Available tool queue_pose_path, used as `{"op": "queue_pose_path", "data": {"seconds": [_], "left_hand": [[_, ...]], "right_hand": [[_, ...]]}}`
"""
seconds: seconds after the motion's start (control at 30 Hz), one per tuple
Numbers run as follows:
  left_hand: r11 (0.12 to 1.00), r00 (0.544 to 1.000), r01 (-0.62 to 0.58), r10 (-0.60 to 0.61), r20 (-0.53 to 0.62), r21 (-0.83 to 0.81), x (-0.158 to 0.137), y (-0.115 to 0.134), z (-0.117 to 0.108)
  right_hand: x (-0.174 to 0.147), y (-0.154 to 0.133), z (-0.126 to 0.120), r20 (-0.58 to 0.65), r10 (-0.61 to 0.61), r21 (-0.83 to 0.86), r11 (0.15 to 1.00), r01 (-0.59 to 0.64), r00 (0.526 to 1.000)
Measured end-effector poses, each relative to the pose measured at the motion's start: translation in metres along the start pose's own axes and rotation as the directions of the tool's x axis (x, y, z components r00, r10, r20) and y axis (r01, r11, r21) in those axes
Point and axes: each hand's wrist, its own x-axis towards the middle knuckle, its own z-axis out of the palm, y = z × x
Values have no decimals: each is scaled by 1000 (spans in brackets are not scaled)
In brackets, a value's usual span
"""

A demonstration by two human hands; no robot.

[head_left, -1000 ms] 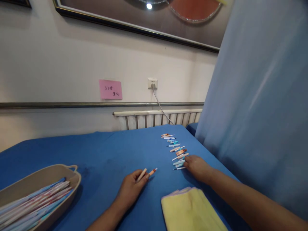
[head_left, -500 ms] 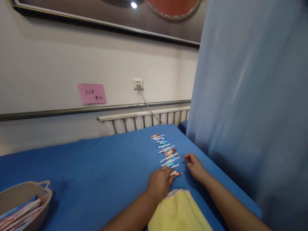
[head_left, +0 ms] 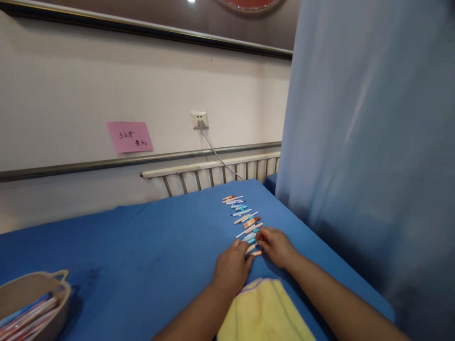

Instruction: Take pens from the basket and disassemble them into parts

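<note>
A row of several pens (head_left: 241,213) in white, light blue and peach lies on the blue sheet, running away from me. Among them is a short orange-brown piece (head_left: 251,222) with a brown end. At the near end of the row, my left hand (head_left: 231,266) is closed on the left end of a peach pen (head_left: 257,253). My right hand (head_left: 277,246) meets the row from the right with its fingers pinched together at the pens' right ends. Whatever lies between those fingertips is too small to make out.
A yellow cloth (head_left: 263,312) lies on the sheet just below my hands. To the left stands a beige basket (head_left: 63,303) with more pens in wrappers. A blue curtain (head_left: 355,118) hangs along the right side, and a rail (head_left: 209,166) runs behind the bed.
My right hand has moved left, from beside the row to the near pens' right ends. My left hand stays at their left ends. The view has shifted slightly.
</note>
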Motion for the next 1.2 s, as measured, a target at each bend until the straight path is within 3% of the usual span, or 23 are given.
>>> {"op": "queue_pose_path", "data": {"seconds": [0.13, 0.43, 0.57, 0.7, 0.9, 1.0, 1.2], "left_hand": [[1000, 1000, 13, -13, 3, 3, 3, -2, 3], [992, 997, 57, -63, -46, -113, 1, -3, 0], [986, 994, -53, 36, -106, -159, 2, -4, -3], [971, 984, -172, 161, -79, -164, 1, -1, -5], [974, 978, -208, 209, -3, -95, -2, 5, -6], [966, 968, -249, 246, -44, -64, 1, 6, -5], [981, 978, -191, 186, -94, -43, 3, 6, -1]], "right_hand": [[-3, 1, 7, 15, -73, 80, 994, 72, 997], [-6, 12, 6, 6, 29, 133, 991, -29, 1000], [-6, 16, 6, 13, 46, 166, 985, -47, 999], [-6, 16, 2, -28, 69, 90, 994, -66, 997], [-4, 31, 5, -64, 178, 179, 970, -164, 982], [-3, 37, 9, -78, 184, 229, 960, -162, 980], [-2, 40, 6, -102, 209, 267, 948, -175, 973]]}}
